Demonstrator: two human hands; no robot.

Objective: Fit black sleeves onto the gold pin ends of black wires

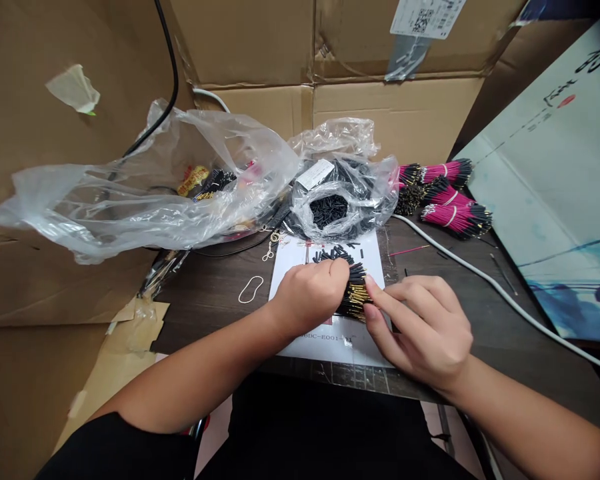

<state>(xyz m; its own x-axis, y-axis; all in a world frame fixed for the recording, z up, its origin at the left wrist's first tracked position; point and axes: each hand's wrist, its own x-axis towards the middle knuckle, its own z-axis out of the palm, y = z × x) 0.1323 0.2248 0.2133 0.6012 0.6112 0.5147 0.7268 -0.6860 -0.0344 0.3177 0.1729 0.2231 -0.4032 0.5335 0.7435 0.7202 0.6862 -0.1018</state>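
Observation:
My left hand [316,287] is closed around a bundle of thin wires [358,292] with black sleeves and gold metal pin ends that point toward my right hand. The thumb and index fingertip of my right hand [425,327] touch the gold ends at the bundle's right side, and its other fingers are curled. Most of the bundle is hidden behind my left fist. Just behind it, loose short black sleeves [334,253] lie on a printed white sheet [300,347].
A clear plastic bag [370,193] full of black sleeves stands behind the sheet. Tied pink wire bundles [443,217] lie at the back right. A large clear bag [130,207], a rubber band [251,289] and a white cable [480,267] are around. Cardboard walls [250,40] enclose the table.

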